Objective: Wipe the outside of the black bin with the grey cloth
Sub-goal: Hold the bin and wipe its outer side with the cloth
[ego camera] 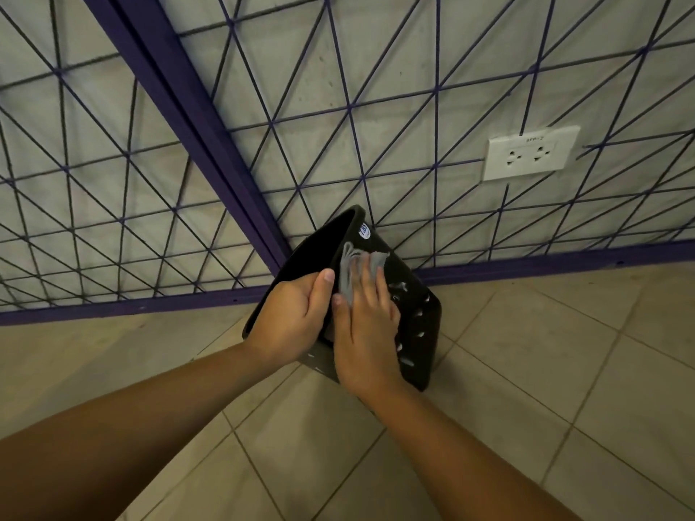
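A black bin [417,332] with slotted sides stands tilted on the tiled floor in the corner, its mouth turned to the left. My left hand [289,317] grips its near rim, thumb on the outer edge. My right hand [366,332] lies flat on the bin's outer side, fingers straight, pressing the grey cloth [355,268] against it. The cloth bunches up beyond my fingertips, just below a small white sticker [364,231] near the rim. Much of the cloth is hidden under my palm.
Purple wire-grid panels [210,118] cover the grey walls behind the bin and meet at a purple corner post. A white double socket [530,153] sits on the right wall. Beige floor tiles [526,389] spread out in front.
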